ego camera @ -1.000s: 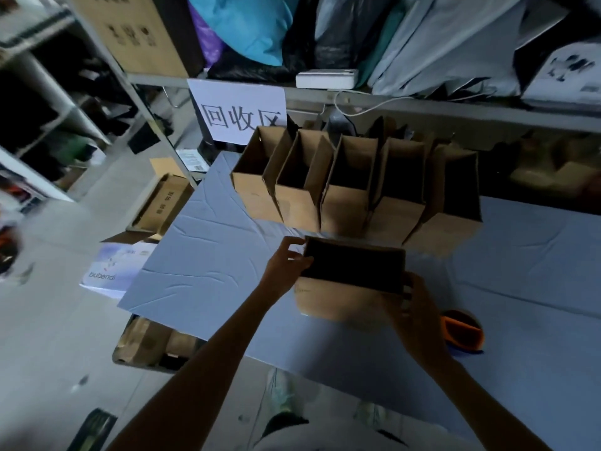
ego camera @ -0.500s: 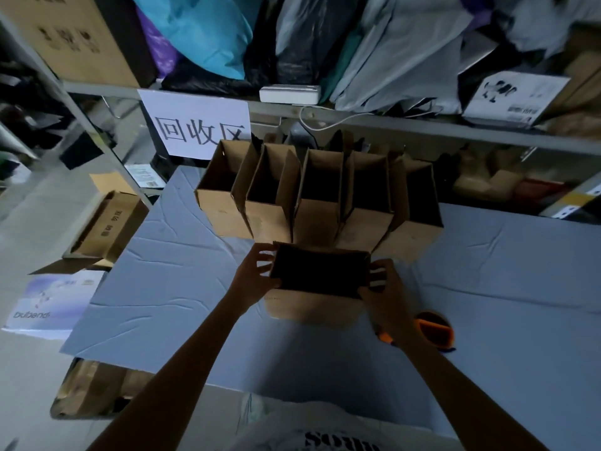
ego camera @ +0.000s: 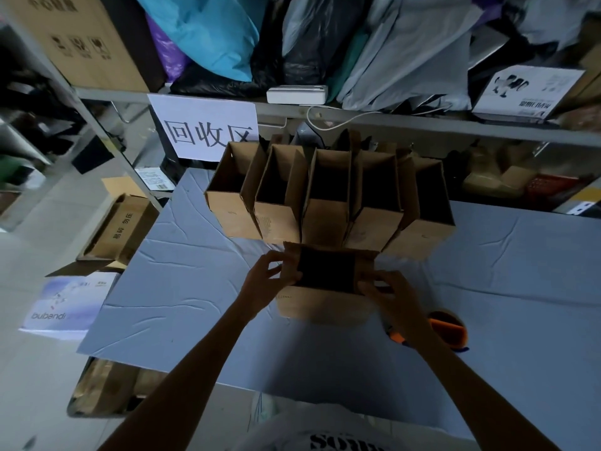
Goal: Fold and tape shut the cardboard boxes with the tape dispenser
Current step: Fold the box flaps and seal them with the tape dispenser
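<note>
Nearest the camera, a pale shirt (ego camera: 325, 431) shows dark lettering, cut off by the frame edge and not readable. Both forearms reach forward over the desk (ego camera: 195, 288), which carries a creased blue-grey cover.

The left hand (ego camera: 265, 276) pinches the left end flap of a small cardboard box (ego camera: 320, 304), thumb and fingers curled round the flap's edge. The right hand (ego camera: 387, 292) grips the right end flap in the same way. The box stands on the desk with its open mouth facing up, and its long axis runs left to right across the desk. The inside is dark. A faint print on its near wall is too small to read.

Just right of the right wrist an orange tape dispenser (ego camera: 447, 327) lies on the desk, partly hidden by the forearm. It seems to lie on its side.

Just behind the held box, a row of five open boxes (ego camera: 325, 196) stands side by side with flaps upright.

On the floor to the left lie a white box marked "bubandi" (ego camera: 65, 304) and a brown carton (ego camera: 122, 227) printed "易碎 勿压".

Farther back, a paper sign (ego camera: 208, 128) reading "回收区" hangs from a metal shelf (ego camera: 422, 125). A white device (ego camera: 296, 94) sits on that shelf among plastic bags.
</note>
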### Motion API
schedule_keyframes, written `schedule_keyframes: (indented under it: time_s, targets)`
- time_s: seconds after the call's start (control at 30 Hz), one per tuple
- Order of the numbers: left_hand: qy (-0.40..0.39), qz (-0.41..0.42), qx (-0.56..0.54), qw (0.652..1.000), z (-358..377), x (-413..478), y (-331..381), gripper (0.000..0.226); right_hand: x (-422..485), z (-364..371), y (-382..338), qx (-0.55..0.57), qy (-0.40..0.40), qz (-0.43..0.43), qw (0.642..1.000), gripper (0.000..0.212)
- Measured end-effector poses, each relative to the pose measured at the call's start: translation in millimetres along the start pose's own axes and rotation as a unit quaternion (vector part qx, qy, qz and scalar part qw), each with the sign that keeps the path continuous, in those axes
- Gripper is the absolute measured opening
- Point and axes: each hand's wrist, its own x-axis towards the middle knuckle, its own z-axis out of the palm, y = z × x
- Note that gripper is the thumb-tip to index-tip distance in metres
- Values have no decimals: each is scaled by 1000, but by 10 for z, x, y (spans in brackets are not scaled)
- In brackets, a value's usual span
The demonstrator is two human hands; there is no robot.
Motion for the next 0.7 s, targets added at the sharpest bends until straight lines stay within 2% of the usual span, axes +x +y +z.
schedule_keyframes:
  time_s: [0.1, 0.2, 0.3, 0.37, 0.47, 0.53, 0.57, 0.6, 0.7]
  targets:
    - [-11, 29, 61, 998, -33, -6, -61, 37, -33, -16, 66, -7, -40, 8, 999, 29]
    - [-46, 92, 115, 988, -59, -26, -138, 51, -29, -32, 126, 3, -33, -11, 999, 45]
    - [15, 105, 113, 988, 9, -39, -183, 40, 8, -9, 138, 16, -1, 2, 1000, 28]
    - [64, 93, 117, 987, 79, -33, -198, 47, 19, 34, 145, 29, 26, 29, 999, 27]
    - [62, 80, 86, 991, 113, -8, -168, 81, 32, 82, 109, 57, 64, 40, 995, 70]
    - [40, 97, 116, 988, 84, 32, -152, 101, 80, 61, 108, -40, 42, -26, 998, 92]
    - [31, 103, 143, 984, 69, 51, -149, 101, 109, 43, 113, -103, 21, -56, 993, 92]
    - [28, 103, 168, 980, 60, 64, -149, 94, 135, 26, 121, -148, 3, -69, 987, 83]
    - [45, 87, 211, 973, 62, 47, -169, 66, 141, 35, 166, -153, 4, -37, 988, 45]
